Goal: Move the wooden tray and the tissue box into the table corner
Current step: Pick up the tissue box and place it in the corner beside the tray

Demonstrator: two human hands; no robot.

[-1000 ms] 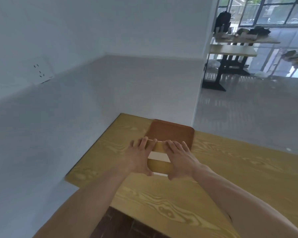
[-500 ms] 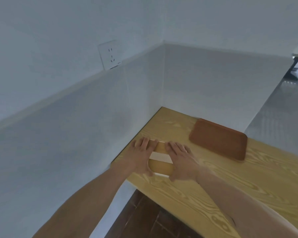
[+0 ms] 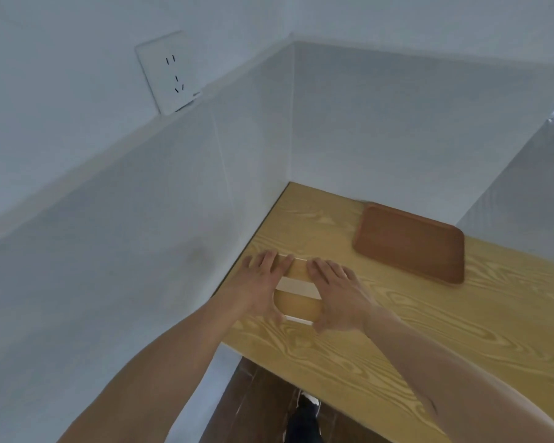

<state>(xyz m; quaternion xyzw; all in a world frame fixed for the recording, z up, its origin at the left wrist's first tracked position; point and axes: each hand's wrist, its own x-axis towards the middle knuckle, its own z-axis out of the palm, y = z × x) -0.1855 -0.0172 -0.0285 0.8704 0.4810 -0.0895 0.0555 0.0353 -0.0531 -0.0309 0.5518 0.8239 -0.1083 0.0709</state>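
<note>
A wood-topped tissue box [image 3: 296, 297] with a white slot sits near the table's left edge, close to the left wall. My left hand [image 3: 258, 287] presses on its left side and my right hand [image 3: 338, 295] on its right side, so both hands clasp the box between them. The brown wooden tray [image 3: 410, 243] lies flat and apart from the box, further back and to the right, against the back wall. The table corner [image 3: 290, 187] lies left of the tray and beyond the box.
White walls close the light wooden table [image 3: 429, 330] on the left and at the back. A wall socket [image 3: 170, 71] sits high on the left wall. The table's front edge runs below my arms, with dark floor and a shoe [image 3: 307, 407] underneath.
The view has swung left toward the corner. The box with both hands on it now sits further left, near the wall, and away from the tray, which keeps its place by the back wall.
</note>
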